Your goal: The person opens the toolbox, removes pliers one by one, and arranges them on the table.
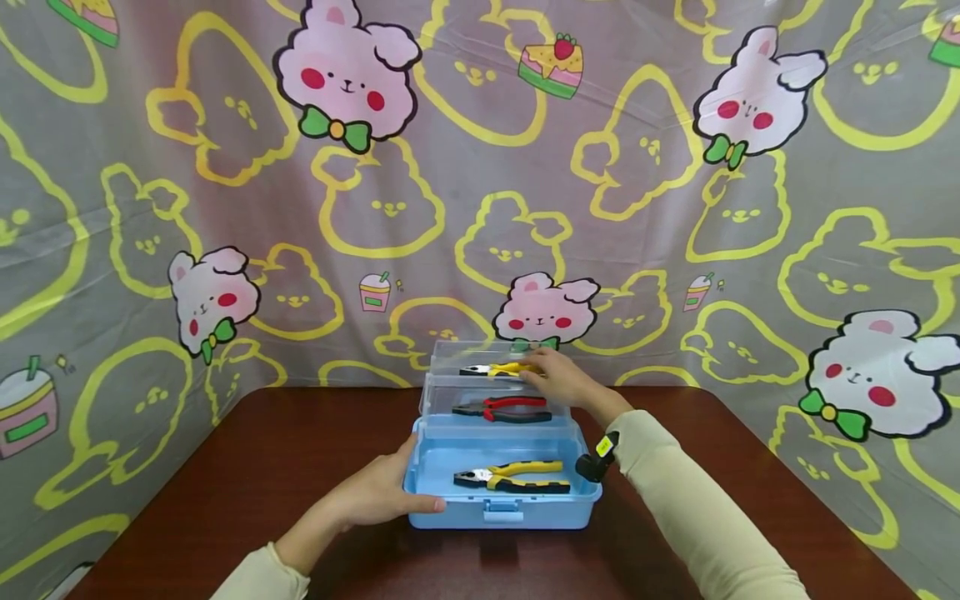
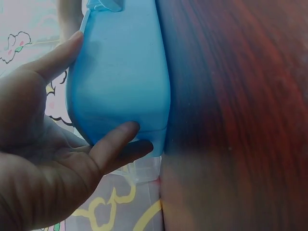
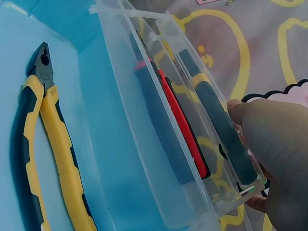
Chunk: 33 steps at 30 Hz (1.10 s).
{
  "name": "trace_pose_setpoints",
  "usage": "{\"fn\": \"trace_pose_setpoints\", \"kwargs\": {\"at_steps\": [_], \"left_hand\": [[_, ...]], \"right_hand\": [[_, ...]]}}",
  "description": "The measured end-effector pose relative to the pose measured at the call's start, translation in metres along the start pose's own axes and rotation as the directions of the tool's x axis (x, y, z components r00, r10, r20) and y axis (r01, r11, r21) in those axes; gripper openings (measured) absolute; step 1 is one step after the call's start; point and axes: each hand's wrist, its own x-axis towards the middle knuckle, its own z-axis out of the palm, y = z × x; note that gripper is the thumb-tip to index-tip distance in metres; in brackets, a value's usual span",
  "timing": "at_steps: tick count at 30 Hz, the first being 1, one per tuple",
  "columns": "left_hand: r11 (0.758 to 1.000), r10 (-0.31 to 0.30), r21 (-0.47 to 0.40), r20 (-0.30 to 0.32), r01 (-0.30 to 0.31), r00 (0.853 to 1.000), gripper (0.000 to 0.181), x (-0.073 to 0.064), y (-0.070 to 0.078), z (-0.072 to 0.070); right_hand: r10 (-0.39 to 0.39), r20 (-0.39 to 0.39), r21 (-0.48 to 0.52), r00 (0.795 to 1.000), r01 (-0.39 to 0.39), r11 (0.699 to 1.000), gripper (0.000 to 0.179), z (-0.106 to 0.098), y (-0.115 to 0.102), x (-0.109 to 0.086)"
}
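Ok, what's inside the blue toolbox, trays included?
Yellow-and-black pliers lie in the blue base, red-and-black pliers in the lower clear tray, and another yellow-handled pair in the upper tray. In the head view, the right hand covers that pair's handle ends.

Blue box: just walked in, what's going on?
A person's left hand holds the open box by its left front corner. Their right hand is at the right end of the upper tray, by the yellow pliers there; whether it grips them is unclear. Red pliers lie in the lower tray, and another yellow pair lies in the box bottom.
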Motion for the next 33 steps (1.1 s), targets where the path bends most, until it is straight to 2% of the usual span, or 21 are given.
{"fn": "trace_pose_setpoints", "kwargs": {"at_steps": [9,16,21,27,33], "left_hand": [[0.999,-0.032,0.012,-0.010,0.032,0.999,0.123,-0.0013,-0.0012,0.0001],[0.999,-0.035,0.039,-0.023,0.036,0.999,0.124,-0.0023,-0.0006,0.0004],[0.999,-0.039,0.032,-0.020,0.039,0.999,0.124,-0.0018,-0.0002,0.0013],[0.998,-0.060,0.020,-0.009,0.061,0.998,0.124,-0.0009,0.0001,0.0018],[0.998,-0.055,0.032,-0.014,0.055,0.998,0.124,-0.0013,-0.0008,0.0014]], "right_hand": [[-0.056,0.003,-0.043,0.998,0.056,0.998,0.029,0.0013,-0.0001,0.0013],[-0.041,0.078,-0.051,0.996,0.046,0.998,0.029,-0.0037,-0.0034,0.0035],[-0.013,0.090,0.054,0.996,0.008,0.999,0.028,-0.0081,-0.0007,0.0041],[0.053,0.059,0.185,0.997,-0.063,0.981,0.025,-0.0071,0.0010,0.0028],[0.105,0.005,0.230,0.994,-0.103,0.968,0.026,-0.0068,-0.0007,0.0040]]}}
